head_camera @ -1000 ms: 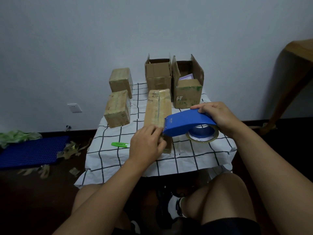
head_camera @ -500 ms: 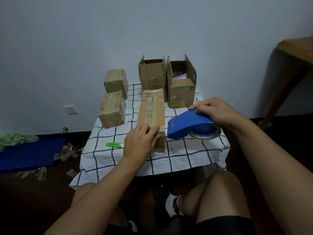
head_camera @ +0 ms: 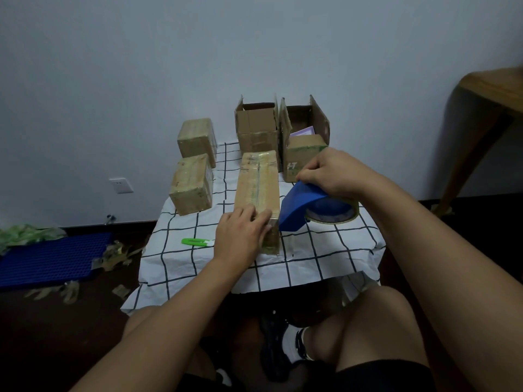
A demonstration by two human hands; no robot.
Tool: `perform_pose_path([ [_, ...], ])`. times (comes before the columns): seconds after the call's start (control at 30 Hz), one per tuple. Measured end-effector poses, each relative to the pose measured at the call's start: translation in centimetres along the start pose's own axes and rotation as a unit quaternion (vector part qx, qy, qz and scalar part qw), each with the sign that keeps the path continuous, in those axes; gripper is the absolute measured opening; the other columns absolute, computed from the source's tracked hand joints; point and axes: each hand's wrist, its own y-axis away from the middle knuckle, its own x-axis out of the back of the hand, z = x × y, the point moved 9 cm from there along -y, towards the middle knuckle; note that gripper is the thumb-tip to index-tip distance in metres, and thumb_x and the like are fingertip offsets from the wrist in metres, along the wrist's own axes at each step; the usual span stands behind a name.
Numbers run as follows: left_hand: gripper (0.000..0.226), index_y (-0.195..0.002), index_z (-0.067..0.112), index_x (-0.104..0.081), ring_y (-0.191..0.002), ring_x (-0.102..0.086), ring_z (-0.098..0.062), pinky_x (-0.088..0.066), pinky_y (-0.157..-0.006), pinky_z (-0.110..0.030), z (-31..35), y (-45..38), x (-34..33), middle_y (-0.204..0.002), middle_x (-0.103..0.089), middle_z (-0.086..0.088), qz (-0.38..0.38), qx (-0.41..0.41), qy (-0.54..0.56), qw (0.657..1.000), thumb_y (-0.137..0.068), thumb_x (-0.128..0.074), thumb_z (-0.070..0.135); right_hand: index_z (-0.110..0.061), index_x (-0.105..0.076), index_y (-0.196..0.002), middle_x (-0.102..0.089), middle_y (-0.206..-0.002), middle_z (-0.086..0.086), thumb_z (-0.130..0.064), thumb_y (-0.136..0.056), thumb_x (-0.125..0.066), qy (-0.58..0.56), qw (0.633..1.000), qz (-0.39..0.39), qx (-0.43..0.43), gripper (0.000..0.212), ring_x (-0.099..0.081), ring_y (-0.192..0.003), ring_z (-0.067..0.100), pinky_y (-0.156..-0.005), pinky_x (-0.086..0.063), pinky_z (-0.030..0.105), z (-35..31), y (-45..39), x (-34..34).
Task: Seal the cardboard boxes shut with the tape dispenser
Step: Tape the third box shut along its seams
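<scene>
Head view: only legible writing is "HT" in white on the front of the right open box (head_camera: 304, 154); the long box (head_camera: 257, 190) has small print near its far end, too small to read. Left hand (head_camera: 240, 240) lies on the near end of the long box, fingers fairly straight and spread a little over the top edge, pressing down, nothing gripped. Right hand (head_camera: 334, 172) is curled over the top of the blue dispenser (head_camera: 304, 206), clamped on it; dispenser tilts nose-down, front edge just beside the near right corner of the long box, can't tell if touching. Tape roll (head_camera: 335, 212) sits in the dispenser under the hand. Long box lies along the middle of the checked cloth (head_camera: 325, 250), a tape strip down its top seam. Two taped boxes at left: near one (head_camera: 192, 189), far one (head_camera: 196, 140). Left open box (head_camera: 256, 127) stands behind the long box, flaps up, next to the right open one; something pale purple shows inside the right one. Green cutter (head_camera: 195, 242) is on the cloth just left of the left hand. Bare cloth runs along the near edge and the right side past the dispenser. Floor at left has a blue mat (head_camera: 53, 260) and tape scraps (head_camera: 113, 256). Wooden table (head_camera: 492, 89) at far right, well apart.
</scene>
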Motion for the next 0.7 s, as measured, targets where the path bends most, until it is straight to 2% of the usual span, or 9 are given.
perform_pose_path([
  [0.17, 0.031, -0.125, 0.028, -0.056, -0.092, -0.050, -0.022, -0.027, -0.068, -0.031, -0.2, -0.2, -0.4, -0.100, -0.055, -0.001, -0.042, 0.002, -0.010, 0.999, -0.099, -0.047, 0.042, -0.014, -0.071, -0.063, -0.062, -0.056, -0.003, -0.034, -0.091, -0.060, -0.002, 1.000, 0.010, -0.014, 0.036, -0.055, -0.059, 0.014, -0.059, -0.042, 0.031, -0.3, 0.8, 0.0],
  [0.27, 0.033, -0.129, 0.030, -0.050, -0.095, -0.049, -0.022, -0.032, -0.071, -0.033, -0.2, -0.2, -0.5, -0.106, -0.054, 0.000, -0.063, 0.001, -0.012, 0.998, -0.100, -0.042, 0.044, -0.016, -0.069, -0.061, -0.060, -0.056, -0.003, -0.033, -0.092, -0.059, 0.011, 1.000, 0.009, -0.016, 0.036, -0.055, -0.059, 0.015, -0.058, -0.041, 0.030, -0.4, 1.4, -0.1],
  [0.43, 0.048, -0.142, 0.039, -0.037, -0.102, -0.047, -0.024, -0.037, -0.078, -0.035, -0.1, 0.3, -0.8, -0.113, -0.051, -0.001, -0.096, -0.020, -0.016, 0.995, -0.095, -0.049, 0.037, -0.020, -0.061, -0.052, -0.055, -0.051, -0.006, -0.032, -0.092, -0.058, 0.043, 0.999, 0.021, 0.001, 0.042, -0.051, -0.055, 0.014, -0.055, -0.036, 0.028, -1.6, 1.8, 0.0],
  [0.5, 0.054, -0.143, 0.039, -0.036, -0.104, -0.047, -0.024, -0.038, -0.079, -0.035, -0.2, 0.2, -0.9, -0.116, -0.050, -0.001, -0.112, -0.018, -0.013, 0.993, -0.092, -0.052, 0.034, -0.021, -0.060, -0.055, -0.056, -0.056, -0.005, -0.034, -0.092, -0.058, 0.080, 0.997, 0.016, 0.005, 0.039, -0.053, -0.059, 0.015, -0.055, -0.036, 0.029, -2.1, 1.5, -0.3],
  [0.6, 0.057, -0.145, 0.039, -0.035, -0.108, -0.045, -0.026, -0.040, -0.082, -0.037, -0.8, 0.1, -0.9, -0.119, -0.048, -0.003, -0.131, -0.008, -0.002, 0.991, -0.090, -0.051, 0.033, -0.020, -0.070, -0.077, -0.066, -0.080, 0.000, -0.038, -0.091, -0.059, 0.233, 0.970, -0.042, -0.057, 0.025, -0.061, -0.076, 0.019, -0.064, -0.047, 0.034, 0.9, 2.5, -2.2],
  [0.63, 0.057, -0.145, 0.039, -0.035, -0.108, -0.045, -0.026, -0.041, -0.083, -0.037, -0.8, 0.1, -1.2, -0.120, -0.047, -0.003, -0.140, -0.011, 0.002, 0.990, -0.090, -0.050, 0.033, -0.021, -0.074, -0.085, -0.070, -0.088, 0.001, -0.037, -0.090, -0.058, 0.240, 0.967, -0.040, -0.078, 0.024, -0.062, -0.081, 0.020, -0.069, -0.052, 0.036, 2.6, 3.4, -2.5],
  [0.7, 0.056, -0.142, 0.040, -0.038, -0.109, -0.045, -0.026, -0.040, -0.084, -0.037, -0.7, 0.1, -1.4, -0.117, -0.047, -0.003, -0.135, -0.005, 0.003, 0.991, -0.088, -0.049, 0.040, -0.024, -0.078, -0.093, -0.074, -0.099, 0.001, -0.034, -0.089, -0.054, 0.177, 0.980, 0.030, -0.083, 0.026, -0.062, -0.088, 0.022, -0.077, -0.055, 0.041, 4.3, 4.3, -1.0],
])
